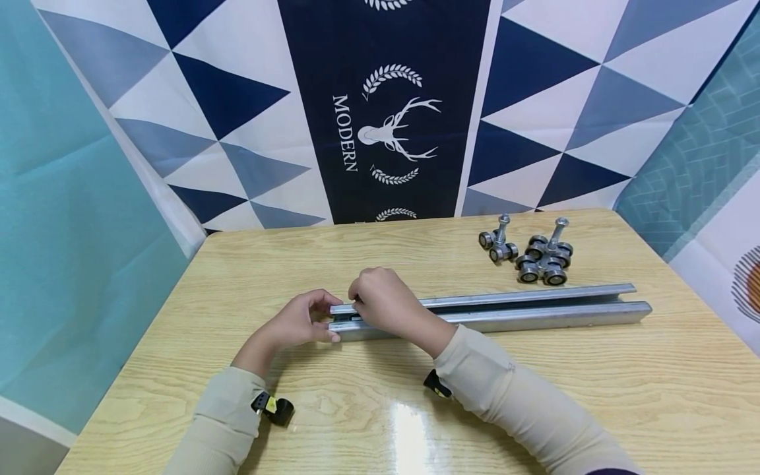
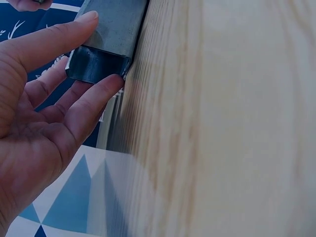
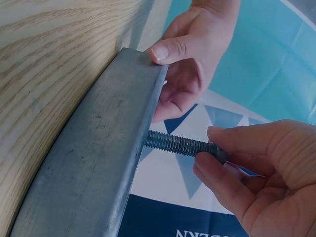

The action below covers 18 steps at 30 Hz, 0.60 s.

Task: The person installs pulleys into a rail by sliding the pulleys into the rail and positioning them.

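Note:
A long galvanized metal C-channel rail (image 1: 552,318) lies across the table with its slot facing up. At its left end, my left hand (image 1: 297,321) grips the two sides, thumb on the near wall and fingers around the far edge. My right hand (image 1: 386,300) is just above the slot, close to that end. In the right wrist view, its thumb and fingers pinch the top of a threaded bolt (image 3: 180,144) that rises out of the slot. The part below the bolt is hidden inside the rail. The left wrist view shows the rail's open end (image 2: 96,64) between thumb and fingertips.
Behind the rail on the right stand metal roller trolleys with upright bolts, a smaller one (image 1: 503,252) and a bulkier group (image 1: 549,260). The wooden table (image 1: 237,264) ends at a patterned cloth backdrop (image 1: 249,132). Small black devices hang at both wrists.

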Each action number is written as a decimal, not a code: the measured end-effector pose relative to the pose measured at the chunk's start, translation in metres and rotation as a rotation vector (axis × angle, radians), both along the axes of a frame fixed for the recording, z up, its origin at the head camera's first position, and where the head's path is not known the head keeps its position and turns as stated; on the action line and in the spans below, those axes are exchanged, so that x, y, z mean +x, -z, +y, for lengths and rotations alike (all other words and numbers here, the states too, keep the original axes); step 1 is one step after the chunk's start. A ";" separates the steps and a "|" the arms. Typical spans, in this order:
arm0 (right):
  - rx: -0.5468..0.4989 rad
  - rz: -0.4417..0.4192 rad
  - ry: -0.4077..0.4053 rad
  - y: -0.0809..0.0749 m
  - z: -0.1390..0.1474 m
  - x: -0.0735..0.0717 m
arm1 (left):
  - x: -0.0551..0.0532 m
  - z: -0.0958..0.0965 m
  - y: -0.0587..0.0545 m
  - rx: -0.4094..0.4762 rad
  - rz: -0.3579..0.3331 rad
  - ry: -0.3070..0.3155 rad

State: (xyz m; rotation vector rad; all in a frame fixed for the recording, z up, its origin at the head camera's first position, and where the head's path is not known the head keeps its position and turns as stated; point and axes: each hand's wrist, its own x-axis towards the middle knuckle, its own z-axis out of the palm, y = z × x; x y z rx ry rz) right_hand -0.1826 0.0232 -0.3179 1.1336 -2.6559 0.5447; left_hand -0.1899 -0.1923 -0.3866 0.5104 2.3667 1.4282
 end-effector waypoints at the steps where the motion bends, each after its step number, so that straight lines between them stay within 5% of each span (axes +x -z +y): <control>1: -0.001 -0.003 -0.001 0.000 0.000 0.000 | 0.000 0.000 0.000 -0.001 0.000 -0.001; 18: -0.055 -0.079 -0.054 0.002 0.010 -0.006 | 0.004 0.002 -0.004 -0.026 0.020 -0.006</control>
